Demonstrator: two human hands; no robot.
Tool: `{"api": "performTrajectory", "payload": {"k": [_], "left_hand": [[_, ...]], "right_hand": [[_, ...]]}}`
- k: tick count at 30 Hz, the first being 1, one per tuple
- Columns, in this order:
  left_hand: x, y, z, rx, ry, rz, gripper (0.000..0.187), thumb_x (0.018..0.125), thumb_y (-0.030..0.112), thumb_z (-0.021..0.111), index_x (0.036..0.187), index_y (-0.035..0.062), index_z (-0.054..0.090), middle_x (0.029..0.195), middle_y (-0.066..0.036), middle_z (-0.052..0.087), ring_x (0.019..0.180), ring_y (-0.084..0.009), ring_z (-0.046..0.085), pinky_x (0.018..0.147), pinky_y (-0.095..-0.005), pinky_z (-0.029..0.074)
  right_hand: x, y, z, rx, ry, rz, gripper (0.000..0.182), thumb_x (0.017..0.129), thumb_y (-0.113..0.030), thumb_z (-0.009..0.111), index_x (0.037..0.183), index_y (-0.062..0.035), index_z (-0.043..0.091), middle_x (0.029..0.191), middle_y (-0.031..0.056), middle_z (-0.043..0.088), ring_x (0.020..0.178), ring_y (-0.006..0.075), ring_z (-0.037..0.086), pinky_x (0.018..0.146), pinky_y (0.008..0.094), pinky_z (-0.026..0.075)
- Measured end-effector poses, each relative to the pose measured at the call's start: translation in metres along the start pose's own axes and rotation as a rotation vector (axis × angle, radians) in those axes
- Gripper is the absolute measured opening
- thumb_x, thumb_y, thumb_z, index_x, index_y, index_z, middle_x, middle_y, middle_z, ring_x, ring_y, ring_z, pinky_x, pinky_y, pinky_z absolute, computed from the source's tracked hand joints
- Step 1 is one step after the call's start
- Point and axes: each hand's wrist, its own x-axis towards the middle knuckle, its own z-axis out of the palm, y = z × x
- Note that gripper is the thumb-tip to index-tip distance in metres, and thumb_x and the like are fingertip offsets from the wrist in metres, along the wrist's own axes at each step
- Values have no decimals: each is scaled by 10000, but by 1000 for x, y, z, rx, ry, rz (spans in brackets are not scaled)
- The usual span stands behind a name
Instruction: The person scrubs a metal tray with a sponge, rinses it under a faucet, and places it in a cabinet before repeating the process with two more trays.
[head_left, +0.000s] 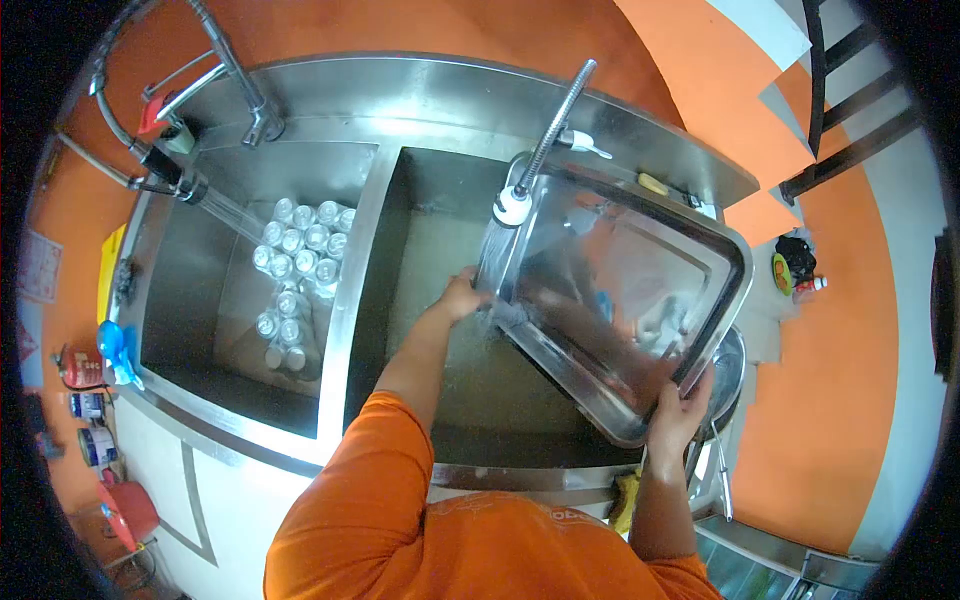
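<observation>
A large rectangular metal tray (640,270) is tilted over the right basin of the sink (425,245). My left hand (463,297) grips the tray's left edge; its fingertips are partly hidden by the rim and the water. At the near right corner, my right hand (678,415) has its thumb and fingers around the rim. Water pours from the white-tipped faucet (512,207) onto the tray's left side, close to my left hand. Reflections and wet shine cover the tray's surface.
Several silver-topped cans (305,245) stand grouped in the left basin (190,290), where a spray faucet (188,182) runs. A metal bowl (728,375) sits right of the tray. A yellow cloth-like item (625,500) hangs at the front edge. Black rails (850,110) rise at right.
</observation>
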Motion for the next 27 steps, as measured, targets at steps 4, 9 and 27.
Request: {"api": "performTrajectory", "payload": {"k": [4,9,27], "left_hand": [[-27,63,4,-244,164,-127,799,664,320,687,1269,20,260,1154,-269,443,1055,-352,460,903,-367,373],[-2,40,43,-918,510,-315,547,745,262,621,1191,39,398,1077,-184,521,948,-280,531,834,-412,419],[-75,75,-24,-1306,469,-283,209,895,269,414,922,90,517,785,-25,556,579,-122,498,438,-239,384]], "right_hand": [[-6,10,0,14,63,-54,540,704,73,420,1231,5,322,1112,102,460,1007,183,458,876,290,349],[-21,53,21,-75,160,-166,565,724,81,457,1252,6,271,1188,125,412,1081,221,414,921,320,320],[10,163,108,413,276,92,406,730,16,446,1130,28,382,1016,98,488,890,179,485,802,294,390]]}}
